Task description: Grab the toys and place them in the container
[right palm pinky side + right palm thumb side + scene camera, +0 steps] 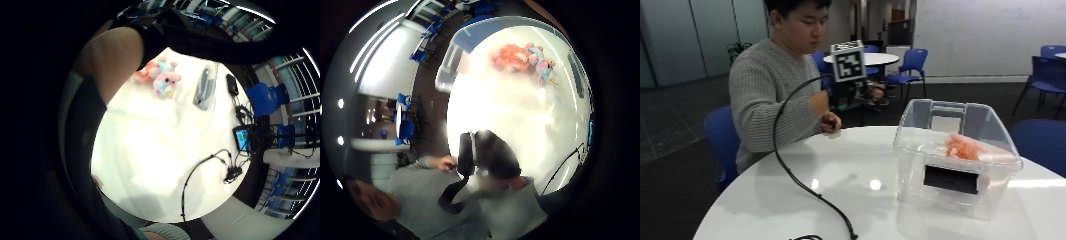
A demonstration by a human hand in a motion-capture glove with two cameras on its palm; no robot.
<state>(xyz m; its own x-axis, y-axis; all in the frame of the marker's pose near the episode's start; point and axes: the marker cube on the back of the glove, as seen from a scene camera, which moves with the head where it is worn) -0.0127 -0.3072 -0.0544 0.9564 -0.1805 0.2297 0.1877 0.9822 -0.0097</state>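
The gloved right hand [856,95] is hovering raised above the white bench [840,185], on the person's side of the clear container [953,155]; whether its fingers are curled or straight I cannot tell. The toys [964,146], pink, orange and blue plush, are lying just beside the container.

The white surface [859,170] lay bare between the person and the open container [953,150], so a hand could pass there freely. Only a black cable [800,185] crossed it, and the toys [160,77] lay beyond.
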